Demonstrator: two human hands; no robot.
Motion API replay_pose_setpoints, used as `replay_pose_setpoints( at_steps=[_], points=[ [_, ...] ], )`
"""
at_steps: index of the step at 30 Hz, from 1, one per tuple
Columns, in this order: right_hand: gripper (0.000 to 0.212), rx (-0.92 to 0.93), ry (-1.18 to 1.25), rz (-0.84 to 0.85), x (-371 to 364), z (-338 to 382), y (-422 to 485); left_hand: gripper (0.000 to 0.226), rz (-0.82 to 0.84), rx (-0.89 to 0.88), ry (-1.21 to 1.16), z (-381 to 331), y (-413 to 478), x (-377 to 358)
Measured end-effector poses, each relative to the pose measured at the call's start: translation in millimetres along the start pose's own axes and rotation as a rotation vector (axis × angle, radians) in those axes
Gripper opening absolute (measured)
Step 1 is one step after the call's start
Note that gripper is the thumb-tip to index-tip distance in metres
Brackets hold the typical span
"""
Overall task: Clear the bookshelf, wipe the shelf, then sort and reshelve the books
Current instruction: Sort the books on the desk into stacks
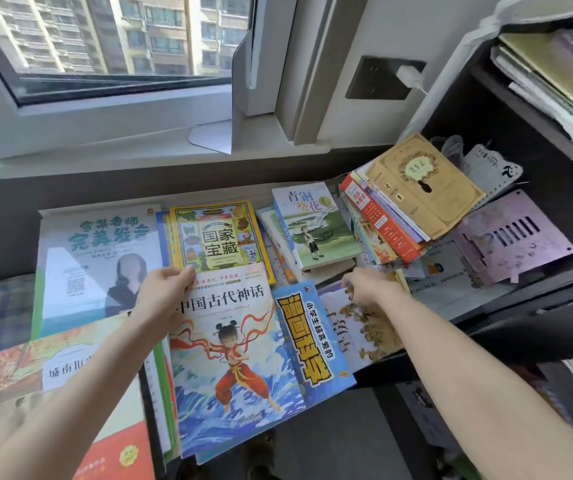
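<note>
Blue-wave myth book point(229, 358) lies at the near edge of the counter point(4, 251) among spread books. Left hand point(164, 292) pinches its top-left corner. Right hand point(371, 289) curls its fingers over the top edge of the gold-figured book point(364, 327), toward the right edge. Tilted book pile point(409, 202) sits at the far right corner, beside the dark bookshelf point(486, 116).

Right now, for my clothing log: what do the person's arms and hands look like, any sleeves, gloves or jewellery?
The left forearm and right forearm are bare to the frame's edge; no sleeves show. The left hand and right hand wear no gloves, and no ring, watch or bracelet is visible.
</note>
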State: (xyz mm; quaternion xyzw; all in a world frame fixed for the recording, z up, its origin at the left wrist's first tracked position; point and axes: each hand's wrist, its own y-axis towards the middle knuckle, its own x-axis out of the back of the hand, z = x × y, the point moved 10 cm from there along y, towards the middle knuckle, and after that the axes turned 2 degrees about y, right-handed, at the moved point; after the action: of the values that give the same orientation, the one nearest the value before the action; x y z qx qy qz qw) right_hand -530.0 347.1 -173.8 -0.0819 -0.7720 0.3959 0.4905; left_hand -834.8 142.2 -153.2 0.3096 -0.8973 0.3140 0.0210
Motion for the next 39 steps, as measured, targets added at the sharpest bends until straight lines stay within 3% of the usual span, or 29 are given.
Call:
replay_pose_setpoints(
  at_steps=[4, 7, 10, 14, 15, 18, 20, 24, 27, 32, 35, 39],
  points=[
    [0.077, 0.065, -0.259, 0.129, -8, 9, 15, 0.026, -0.149, -0.034, -0.021, 4, 2, 9],
    [0.089, 0.094, -0.342, 0.106, -16, 12, 24, 0.039, -0.204, -0.024, -0.014, 9, 2, 12],
    [0.067, 0.112, -0.447, 0.026, -12, 14, 24, 0.042, -0.212, -0.032, -0.014, 9, 0, 11],
    [0.013, 0.159, -0.576, -0.110, -2, 16, 14, 0.040, -0.204, -0.023, -0.014, 7, -3, 12],
    [0.013, 0.139, -0.548, -0.108, 1, 11, 12, 0.040, -0.200, -0.027, -0.007, 6, -3, 11],
    [0.045, 0.100, -0.353, 0.003, 8, -5, 8, 0.042, -0.179, -0.027, 0.007, 4, -4, 10],
    [0.052, 0.114, -0.251, 0.086, 6, -6, 6, 0.045, -0.168, -0.019, 0.012, 6, -3, 10],
    [0.049, 0.157, -0.176, 0.166, 1, -1, -2, 0.041, -0.175, -0.012, 0.014, 5, -5, 9],
    [0.034, 0.166, -0.149, 0.145, 13, -6, -10, 0.039, -0.180, -0.012, 0.004, 4, -7, 9],
    [0.023, 0.094, 0.134, 0.003, 97, -26, -39, 0.037, -0.139, 0.005, 0.030, 1, -9, 8],
    [0.008, 0.059, 0.278, -0.181, 167, -38, -63, 0.036, -0.086, 0.022, 0.040, 0, -7, 8],
    [0.015, 0.008, 0.707, -0.432, 203, -57, -56, 0.031, 0.043, -0.010, 0.134, -8, -9, 7]
  ],
)
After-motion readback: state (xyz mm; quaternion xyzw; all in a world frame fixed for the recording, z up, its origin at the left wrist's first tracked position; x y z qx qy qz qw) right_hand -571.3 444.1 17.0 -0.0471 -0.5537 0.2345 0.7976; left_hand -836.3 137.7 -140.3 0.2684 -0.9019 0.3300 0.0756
